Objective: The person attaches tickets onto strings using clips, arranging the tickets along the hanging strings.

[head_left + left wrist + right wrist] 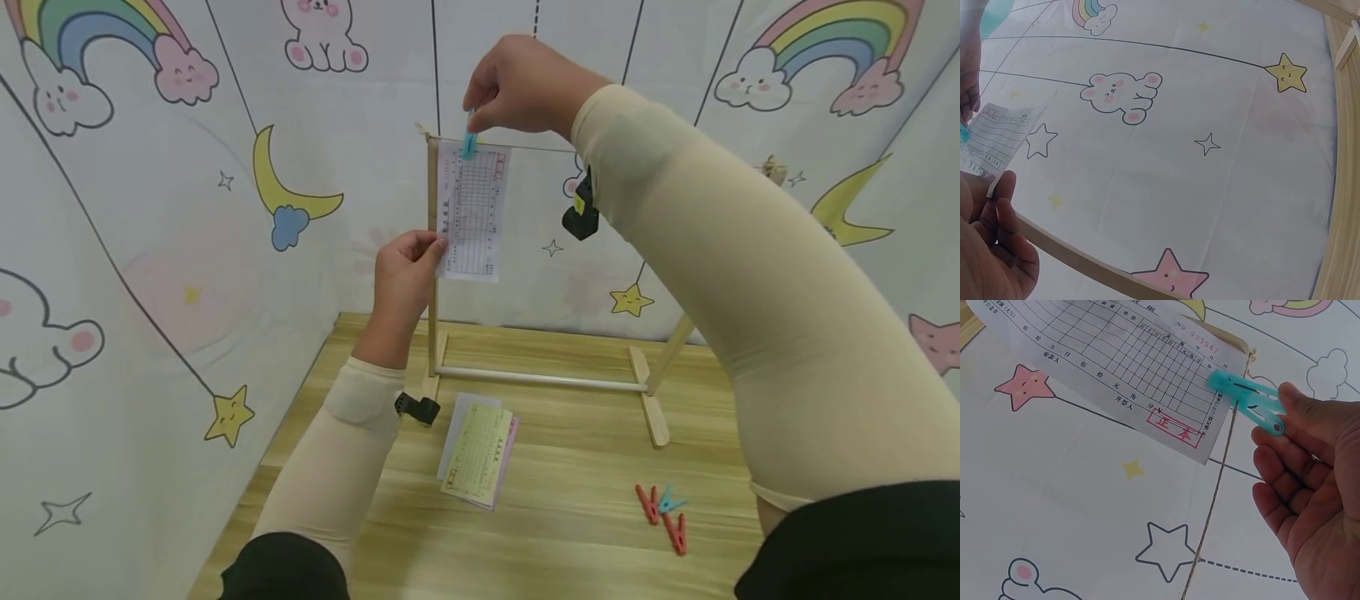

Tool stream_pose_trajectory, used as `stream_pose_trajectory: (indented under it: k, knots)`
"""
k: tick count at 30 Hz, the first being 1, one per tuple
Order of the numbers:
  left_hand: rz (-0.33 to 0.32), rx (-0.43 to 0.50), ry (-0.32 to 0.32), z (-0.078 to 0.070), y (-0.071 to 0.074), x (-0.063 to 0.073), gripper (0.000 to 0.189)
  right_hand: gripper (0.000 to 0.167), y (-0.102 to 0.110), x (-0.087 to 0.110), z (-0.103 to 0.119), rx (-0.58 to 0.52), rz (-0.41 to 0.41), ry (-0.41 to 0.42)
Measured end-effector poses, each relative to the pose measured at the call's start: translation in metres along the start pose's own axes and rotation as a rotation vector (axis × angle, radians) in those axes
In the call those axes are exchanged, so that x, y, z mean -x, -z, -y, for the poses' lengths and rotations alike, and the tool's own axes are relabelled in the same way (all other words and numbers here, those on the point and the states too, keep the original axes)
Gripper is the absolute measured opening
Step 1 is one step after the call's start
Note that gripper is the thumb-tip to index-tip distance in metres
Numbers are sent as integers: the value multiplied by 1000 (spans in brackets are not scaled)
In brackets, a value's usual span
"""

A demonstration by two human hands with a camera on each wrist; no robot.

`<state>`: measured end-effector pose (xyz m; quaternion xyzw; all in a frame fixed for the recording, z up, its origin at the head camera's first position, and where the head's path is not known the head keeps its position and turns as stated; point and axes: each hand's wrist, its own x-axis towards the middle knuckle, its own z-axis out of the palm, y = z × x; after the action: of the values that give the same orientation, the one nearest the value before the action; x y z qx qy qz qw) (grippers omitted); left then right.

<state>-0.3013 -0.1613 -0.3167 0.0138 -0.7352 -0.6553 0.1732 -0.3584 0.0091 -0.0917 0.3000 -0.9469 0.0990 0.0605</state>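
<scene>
A white printed receipt slip (472, 221) hangs upright at the left end of a thin string (1210, 519), beside the wooden post. My right hand (528, 87) pinches the legs of a blue clothespin (1244, 394) between thumb and finger. The clothespin's nose lies over the slip's top edge and the string in the right wrist view. Lower down, my left hand (405, 271) pinches the slip's lower left edge with thumb and fingers, close to the post. In the left wrist view, part of the slip (997, 137) shows above those fingers.
The wooden rack has a left post (432, 308), a white bottom bar (540, 379) and a right foot (648, 396). Before it lies a stack of yellow, pink and white slips (480, 450). Red clothespins (647, 504) and a blue one (670, 502) lie at the right.
</scene>
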Motion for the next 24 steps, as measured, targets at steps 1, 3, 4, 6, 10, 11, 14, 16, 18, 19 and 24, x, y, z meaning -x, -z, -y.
stream_pose_trajectory:
  k: [1,3,4,6,10,11,14,16,18,19,24]
  knots:
    - [1,-1,1,1,0,0,21,41,0,0,0,4,1,1]
    - [2,-2,2,2,0,-1,20,43,1,0,0,8,5,0]
    - [3,-4,2,3,0,-1,20,44,1,0,0,9,5,0]
    - [4,-5,0,3,0,-2,20,45,1,1,0,6,8,0]
    - [8,-2,-7,4,0,-2,21,48,1,3,-1,0,10,7]
    - [9,-2,-8,4,1,-2,21,49,1,3,-1,-1,10,7]
    - [11,-9,-10,3,1,-2,21,51,1,4,-1,-4,5,11]
    - [10,-16,-11,3,2,-2,21,55,2,5,-2,-9,3,4]
    - [6,-18,-24,4,2,-1,21,60,3,7,-2,-11,0,-6]
    - [1,-18,-34,5,2,-1,21,62,4,9,-2,-12,-2,-13]
    - [-35,-50,-91,11,3,5,21,70,6,33,-4,46,-57,6]
